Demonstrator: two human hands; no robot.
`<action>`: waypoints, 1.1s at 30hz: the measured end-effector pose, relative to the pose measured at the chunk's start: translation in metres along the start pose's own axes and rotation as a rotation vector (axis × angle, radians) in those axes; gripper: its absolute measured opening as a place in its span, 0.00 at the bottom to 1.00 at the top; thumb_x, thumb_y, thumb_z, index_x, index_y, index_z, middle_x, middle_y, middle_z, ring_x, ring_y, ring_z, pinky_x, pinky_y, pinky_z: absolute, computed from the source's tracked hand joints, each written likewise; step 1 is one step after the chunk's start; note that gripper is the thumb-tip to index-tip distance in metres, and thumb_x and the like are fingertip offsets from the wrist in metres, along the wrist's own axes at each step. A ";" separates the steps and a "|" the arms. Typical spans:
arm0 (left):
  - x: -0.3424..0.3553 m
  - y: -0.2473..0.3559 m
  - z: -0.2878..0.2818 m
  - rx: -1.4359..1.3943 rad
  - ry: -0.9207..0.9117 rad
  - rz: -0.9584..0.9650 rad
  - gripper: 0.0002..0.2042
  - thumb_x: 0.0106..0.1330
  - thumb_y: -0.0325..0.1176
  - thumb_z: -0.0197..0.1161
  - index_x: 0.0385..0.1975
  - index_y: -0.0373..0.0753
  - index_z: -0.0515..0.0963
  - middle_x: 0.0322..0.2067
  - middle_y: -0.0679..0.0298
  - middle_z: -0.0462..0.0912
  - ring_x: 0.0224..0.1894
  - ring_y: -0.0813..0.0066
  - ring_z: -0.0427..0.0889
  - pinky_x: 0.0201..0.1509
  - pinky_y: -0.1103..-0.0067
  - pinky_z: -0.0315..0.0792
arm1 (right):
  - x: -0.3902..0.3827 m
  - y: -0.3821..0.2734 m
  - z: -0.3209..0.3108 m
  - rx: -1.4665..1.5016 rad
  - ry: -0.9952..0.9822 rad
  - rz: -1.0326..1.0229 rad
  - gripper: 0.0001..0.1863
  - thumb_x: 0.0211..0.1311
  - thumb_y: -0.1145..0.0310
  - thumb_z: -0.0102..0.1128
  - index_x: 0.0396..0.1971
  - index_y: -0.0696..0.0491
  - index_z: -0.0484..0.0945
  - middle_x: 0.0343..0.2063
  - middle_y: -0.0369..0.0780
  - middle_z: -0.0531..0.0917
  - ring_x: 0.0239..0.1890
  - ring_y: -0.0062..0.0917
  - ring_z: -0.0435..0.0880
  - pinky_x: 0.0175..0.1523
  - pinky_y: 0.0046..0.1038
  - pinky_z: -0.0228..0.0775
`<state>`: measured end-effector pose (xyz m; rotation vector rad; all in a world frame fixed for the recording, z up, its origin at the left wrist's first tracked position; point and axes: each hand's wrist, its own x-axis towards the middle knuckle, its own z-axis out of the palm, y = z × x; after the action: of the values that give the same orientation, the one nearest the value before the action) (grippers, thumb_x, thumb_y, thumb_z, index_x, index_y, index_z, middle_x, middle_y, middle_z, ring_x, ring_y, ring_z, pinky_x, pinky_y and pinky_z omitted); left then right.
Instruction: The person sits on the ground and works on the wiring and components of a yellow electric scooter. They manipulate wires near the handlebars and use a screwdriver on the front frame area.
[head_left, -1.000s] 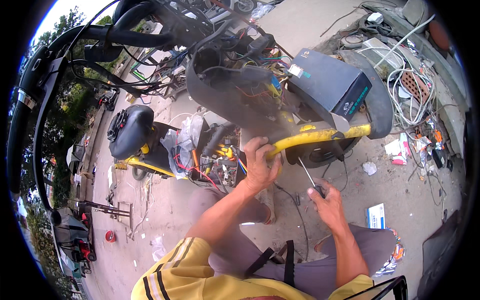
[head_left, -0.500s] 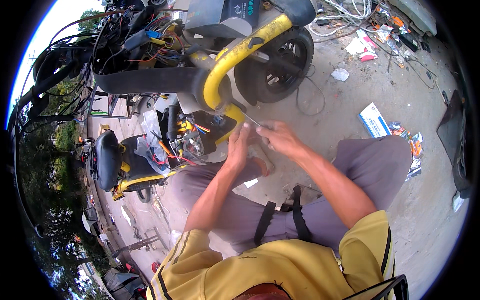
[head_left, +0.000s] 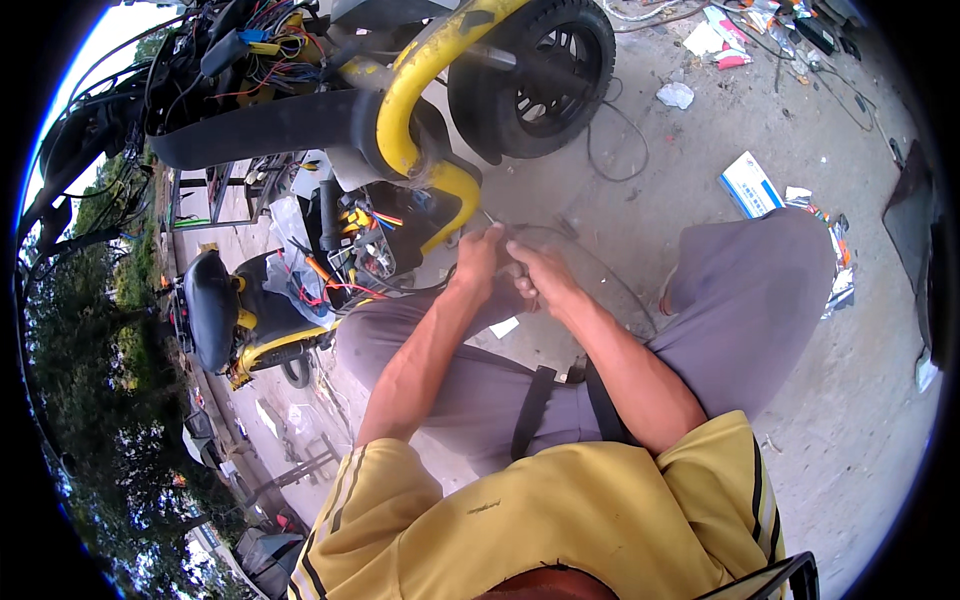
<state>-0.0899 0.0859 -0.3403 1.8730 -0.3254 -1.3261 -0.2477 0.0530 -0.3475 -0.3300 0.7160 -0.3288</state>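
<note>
My left hand [head_left: 479, 258] and my right hand [head_left: 543, 273] meet in front of my lap, just below the bent yellow tube [head_left: 455, 205] of an overturned scooter. Both are closed, with fingertips nearly touching. A thin dark cable [head_left: 622, 283] comes out at the fingertips and arcs off to the right, down toward my knee. My fingers cover the part of it they pinch. A short thin tip shows above the left fingers, near the tube's end. The right fingers curl inward, and what lies inside that palm is hidden.
The scooter's black tyre [head_left: 565, 75] and bundled wires [head_left: 270, 65] are ahead. To the left stand a box of tools and wires [head_left: 355, 240] and another yellow scooter with a black seat [head_left: 208, 312]. A blue-and-white carton [head_left: 750, 185] and scattered litter [head_left: 725, 40] lie to the right.
My hands have drawn slightly closer together and the right one has turned and curled. The cable now loops out to the right. The view has shifted, so the scooter sits higher.
</note>
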 end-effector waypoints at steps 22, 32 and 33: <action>0.021 -0.037 -0.009 -0.191 0.194 -0.052 0.13 0.79 0.36 0.52 0.51 0.32 0.74 0.38 0.58 0.81 0.33 0.65 0.82 0.27 0.68 0.77 | 0.034 0.042 -0.004 -0.041 -0.062 -0.007 0.09 0.74 0.61 0.58 0.40 0.50 0.79 0.23 0.31 0.75 0.21 0.15 0.72 0.21 0.20 0.59; 0.030 0.001 0.018 -0.127 0.085 -0.082 0.11 0.80 0.36 0.51 0.50 0.36 0.75 0.39 0.60 0.81 0.29 0.67 0.78 0.26 0.71 0.73 | 0.047 0.020 -0.019 0.183 0.021 -0.069 0.10 0.73 0.59 0.61 0.36 0.51 0.80 0.21 0.30 0.73 0.19 0.14 0.70 0.20 0.20 0.58; 0.036 -0.004 0.017 -0.137 0.115 -0.073 0.11 0.80 0.36 0.51 0.50 0.36 0.75 0.39 0.60 0.81 0.30 0.66 0.78 0.27 0.71 0.73 | 0.050 0.020 -0.021 0.178 0.023 -0.061 0.11 0.73 0.59 0.62 0.36 0.51 0.80 0.20 0.30 0.73 0.19 0.15 0.70 0.20 0.20 0.58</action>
<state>-0.0908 0.0588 -0.3695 1.8518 -0.1049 -1.2498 -0.2229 0.0474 -0.3995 -0.1796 0.6948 -0.4522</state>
